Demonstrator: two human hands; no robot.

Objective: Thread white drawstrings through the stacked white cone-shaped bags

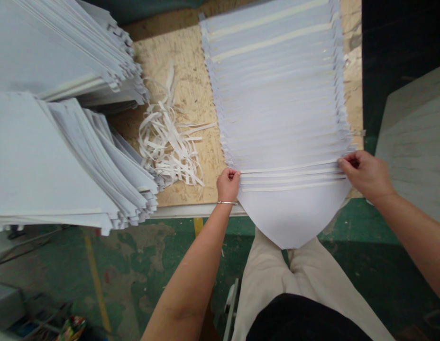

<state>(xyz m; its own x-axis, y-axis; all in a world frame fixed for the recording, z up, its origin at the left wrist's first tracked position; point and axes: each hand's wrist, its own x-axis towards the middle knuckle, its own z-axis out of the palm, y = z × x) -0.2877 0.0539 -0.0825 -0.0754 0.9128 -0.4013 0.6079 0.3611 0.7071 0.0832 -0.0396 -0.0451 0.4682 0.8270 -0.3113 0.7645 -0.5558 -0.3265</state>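
A long fanned row of white paper sheets lies on a plywood table, each sheet stepped back to show a cream adhesive strip along its edge. The nearest sheet hangs over the table's front edge in a point. My left hand is closed, pinching the left end of the nearest strips. My right hand is closed too, its fingertips pinching the right end of the same strips.
A heap of peeled white paper strips lies left of the row. Tall stacks of white sheets fill the table's left side. Below are a green floor and my beige-trousered legs. A grey surface stands at right.
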